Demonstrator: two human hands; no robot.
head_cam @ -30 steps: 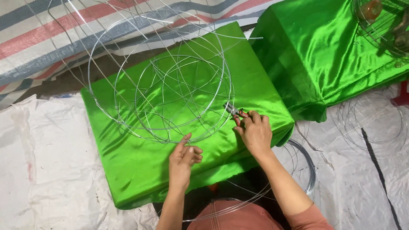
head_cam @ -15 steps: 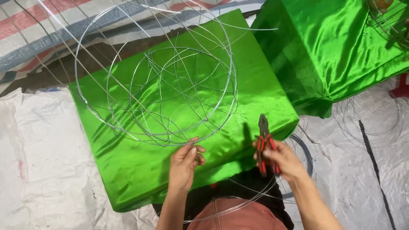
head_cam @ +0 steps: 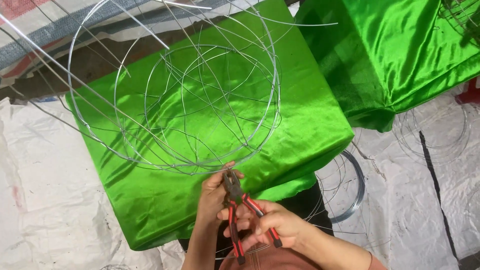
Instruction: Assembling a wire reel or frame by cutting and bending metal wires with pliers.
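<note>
While the right hand closes around the red-and-black handles of a pair of pliers, the left hand pinches the near rim of a round wire frame, fingers shut on the wire just beside the plier nose. The frame, a set of nested hoops tied across with thin straight and curved wires, lies over a block covered in shiny green cloth, its far side raised and reaching past the cloth toward a striped woven sheet. The plier tips sit at the lowest point of the outer hoop, right where the left fingers steady it, so the step in hand looks like working a joint or a wire end on that rim: gripping, twisting or trimming, though which of these cannot be told because the jaws are partly hidden by the fingers. The next move would seem to call for a firm hold by the left hand so that the hoop does not spin, and a small, careful bite of the pliers clear of the fingertips. A second green-covered block stands to the right, and loose coils of wire lie on the white floor sheet near the person's knees.
</note>
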